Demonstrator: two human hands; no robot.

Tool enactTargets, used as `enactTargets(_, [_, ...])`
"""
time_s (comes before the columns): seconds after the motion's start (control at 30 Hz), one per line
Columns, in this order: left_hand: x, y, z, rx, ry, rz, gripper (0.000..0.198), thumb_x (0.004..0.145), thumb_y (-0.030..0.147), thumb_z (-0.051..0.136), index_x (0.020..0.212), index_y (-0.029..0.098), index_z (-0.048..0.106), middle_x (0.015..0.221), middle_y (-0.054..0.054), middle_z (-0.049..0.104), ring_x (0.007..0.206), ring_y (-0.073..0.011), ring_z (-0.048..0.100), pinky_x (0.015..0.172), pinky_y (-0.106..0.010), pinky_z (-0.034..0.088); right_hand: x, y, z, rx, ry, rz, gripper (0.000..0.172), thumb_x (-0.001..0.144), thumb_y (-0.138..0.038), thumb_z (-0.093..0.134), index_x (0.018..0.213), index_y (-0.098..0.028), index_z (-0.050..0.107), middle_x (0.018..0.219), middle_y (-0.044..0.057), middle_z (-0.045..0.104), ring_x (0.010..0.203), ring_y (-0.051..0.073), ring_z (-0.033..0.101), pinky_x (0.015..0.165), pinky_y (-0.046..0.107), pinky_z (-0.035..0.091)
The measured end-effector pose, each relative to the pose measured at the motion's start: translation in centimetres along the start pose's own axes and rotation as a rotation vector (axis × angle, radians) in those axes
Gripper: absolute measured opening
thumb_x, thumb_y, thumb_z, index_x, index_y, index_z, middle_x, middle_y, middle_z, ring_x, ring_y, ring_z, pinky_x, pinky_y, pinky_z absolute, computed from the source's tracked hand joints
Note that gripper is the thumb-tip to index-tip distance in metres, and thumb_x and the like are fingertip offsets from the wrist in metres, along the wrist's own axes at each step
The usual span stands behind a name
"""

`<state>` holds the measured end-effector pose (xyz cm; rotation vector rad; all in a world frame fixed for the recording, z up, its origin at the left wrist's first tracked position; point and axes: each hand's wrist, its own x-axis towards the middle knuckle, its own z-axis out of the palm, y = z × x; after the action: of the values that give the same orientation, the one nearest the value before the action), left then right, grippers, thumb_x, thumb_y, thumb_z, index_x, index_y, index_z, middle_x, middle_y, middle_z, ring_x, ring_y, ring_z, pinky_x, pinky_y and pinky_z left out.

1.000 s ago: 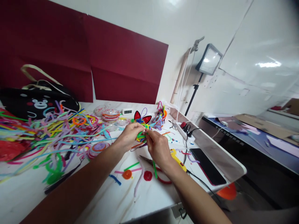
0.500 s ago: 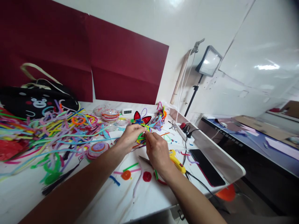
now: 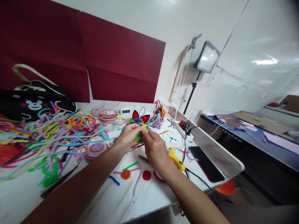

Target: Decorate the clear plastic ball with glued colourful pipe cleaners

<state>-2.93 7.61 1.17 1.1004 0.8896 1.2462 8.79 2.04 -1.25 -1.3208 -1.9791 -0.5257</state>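
At the bench, colourful red-eared figure held between both hands; left hand grips it, right hand pinches its near side; yellow glue gun just beside right hand

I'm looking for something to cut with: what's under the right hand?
Scissors: a blade tip and part of a red handle show beneath the right hand; the middle is covered.

- A craft workroom is being suggested by a white counter partly covered with fuzzy stems.
- Handwork is being indicated by a multicoloured figure being handled near a glue gun and scissors.
- A working setup is being shown by a lamp on a stand and a power strip.
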Motion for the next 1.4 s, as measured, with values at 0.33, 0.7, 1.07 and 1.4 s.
enactTargets(0.33, [0.2, -0.1, 0.1, -0.003, 0.009, 0.012, 0.026, 0.059, 0.034, 0.076, 0.059, 0.015, 0.058, 0.055, 0.003, 0.056, 0.051, -0.0092, 0.05, 0.051, -0.023, 0.037, -1.3, 0.5, -0.9, 0.047, 0.057, 0.002, 0.022, 0.096, -0.014, 0.05, 0.108, -0.013, 0.069, 0.077, 0.006, 0.062, 0.071, 0.018, 0.055, 0.064, 0.029, 0.04])
enactTargets(0.7, [0.1, -0.3, 0.2, 0.017, 0.017, 0.063, 0.024, 0.062, 0.032, 0.074, 0.055, 0.016, 0.058, 0.055, 0.002, 0.056, 0.052, -0.0103, 0.05, 0.054, -0.025, 0.039, -1.6, 0.9, -1.1, 0.027, 0.102, -0.019, 0.024, 0.097, -0.014, 0.047, 0.107, -0.013, 0.069, 0.074, 0.005, 0.059, 0.068, 0.018, 0.05, 0.062, 0.03, 0.037])
enactTargets(1.07, [-0.3, -0.2, 0.7, 0.01, 0.044, 0.092, 0.028, 0.056, 0.036, 0.08, 0.057, 0.017, 0.06, 0.054, 0.003, 0.056, 0.052, -0.0109, 0.051, 0.055, -0.025, 0.041, -1.7, 1.0, -1.0, -0.011, 0.091, 0.003, 0.023, 0.097, -0.015, 0.048, 0.104, -0.015, 0.07, 0.073, 0.004, 0.058, 0.067, 0.019, 0.048, 0.062, 0.031, 0.033])
enactTargets(1.4, [-1.0, 0.3, 0.8, 0.015, -0.019, 0.077, 0.031, 0.05, 0.029, 0.086, 0.067, 0.015, 0.065, 0.063, 0.001, 0.065, 0.06, -0.0126, 0.058, 0.062, -0.026, 0.043, -1.7, 1.0, -1.6, -0.017, 0.088, 0.006, 0.025, 0.097, -0.013, 0.045, 0.108, -0.015, 0.068, 0.073, 0.005, 0.058, 0.07, 0.019, 0.049, 0.064, 0.031, 0.036])
